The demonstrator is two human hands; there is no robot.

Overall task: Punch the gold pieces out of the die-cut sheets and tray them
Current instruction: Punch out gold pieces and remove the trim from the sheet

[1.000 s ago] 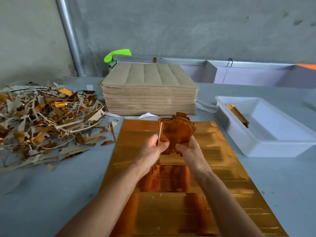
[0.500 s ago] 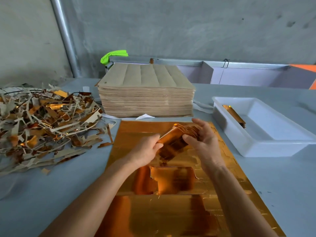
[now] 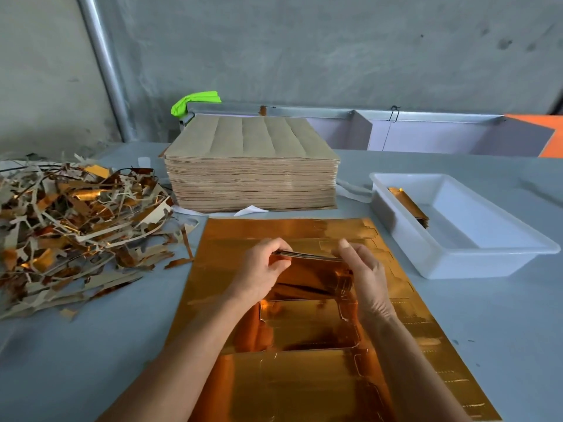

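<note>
Far left of the grip, a loose scrap heap (image 3: 79,226) of torn grey-backed and gold foil strips lies on the grey table (image 3: 487,330). Behind the grip stands a squared block of stacked brown sheets (image 3: 253,166), its edges finely layered, with a bright green cloth (image 3: 195,102) behind it.

The left hand (image 3: 262,272) pinches the left end of a stack of punched gold pieces (image 3: 310,269), thumb below and curled fingers above. The right hand (image 3: 365,275) holds the right end, fingers curled over the top edge. The stack is glossy, mirror-like foil card with notched, tabbed outlines. It sits directly above the gold die-cut sheet (image 3: 304,376), which lies flat on the table and shows a rectangular cut-out just below the grip.

Right of the grip, a white rectangular plastic tray (image 3: 475,257) holds a leaning batch of trayed gold pieces (image 3: 408,205) against its left wall.

Compared with half a second ago, the stack has tipped from tilted to nearly level, edge-on to the camera, and both hands have closed in on its ends.
</note>
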